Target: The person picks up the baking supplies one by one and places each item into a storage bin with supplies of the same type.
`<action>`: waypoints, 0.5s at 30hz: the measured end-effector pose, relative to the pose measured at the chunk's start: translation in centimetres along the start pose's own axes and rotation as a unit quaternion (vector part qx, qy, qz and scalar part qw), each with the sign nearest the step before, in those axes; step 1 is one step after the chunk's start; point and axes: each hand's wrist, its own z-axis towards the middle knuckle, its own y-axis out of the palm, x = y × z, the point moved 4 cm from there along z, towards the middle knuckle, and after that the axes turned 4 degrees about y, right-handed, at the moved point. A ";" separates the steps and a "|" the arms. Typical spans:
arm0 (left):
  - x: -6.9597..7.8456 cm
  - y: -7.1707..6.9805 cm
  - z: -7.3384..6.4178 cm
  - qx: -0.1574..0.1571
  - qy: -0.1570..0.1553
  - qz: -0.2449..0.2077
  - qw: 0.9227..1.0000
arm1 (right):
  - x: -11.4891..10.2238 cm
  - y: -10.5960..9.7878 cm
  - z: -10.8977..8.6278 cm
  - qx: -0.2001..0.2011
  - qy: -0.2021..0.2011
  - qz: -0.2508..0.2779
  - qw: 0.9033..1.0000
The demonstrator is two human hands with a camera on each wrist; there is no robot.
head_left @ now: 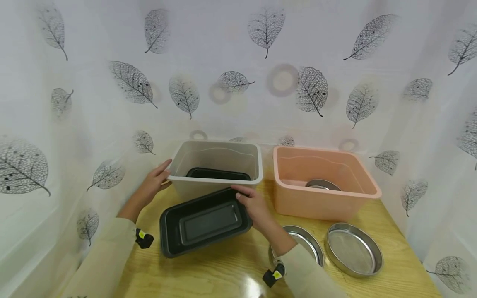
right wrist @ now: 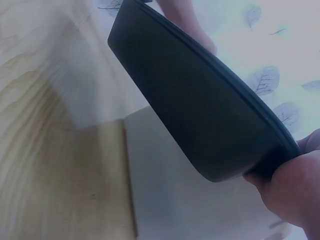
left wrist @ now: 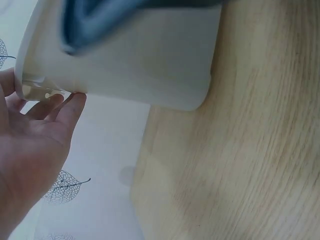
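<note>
My left hand (head_left: 153,182) holds the left rim of a light grey plastic bin (head_left: 186,191); in the left wrist view its thumb lies over the lip and its fingers are curled beneath. A dark rectangular baking pan (head_left: 210,223) is tilted in front of that bin, gripped at its right end by my right hand (head_left: 256,207). The right wrist view shows the outer side of this pan (right wrist: 195,100), with the thumb and fingers around its corner. Inside the grey bin lies another dark pan (head_left: 220,174), partly hidden by the front wall.
To the right stands a pink bin (head_left: 309,203) with a round metal pan (head_left: 322,184) inside. Two more round metal pans lie before it: one (head_left: 313,244) partly covered by my right forearm, the other (head_left: 352,250) farther right. A leaf-patterned curtain (head_left: 238,111) surrounds the wooden table (head_left: 208,277).
</note>
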 end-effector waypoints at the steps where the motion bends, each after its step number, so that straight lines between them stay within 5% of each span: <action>1: 0.0 -0.1 0.0 0.000 0.000 -0.001 1.000 | -0.4 0.0 -0.1 -0.003 0.000 0.006 1.000; 15: -0.3 -0.3 0.0 -0.002 0.001 -0.005 1.000 | -4.4 -1.2 -0.1 0.005 -0.007 0.010 1.000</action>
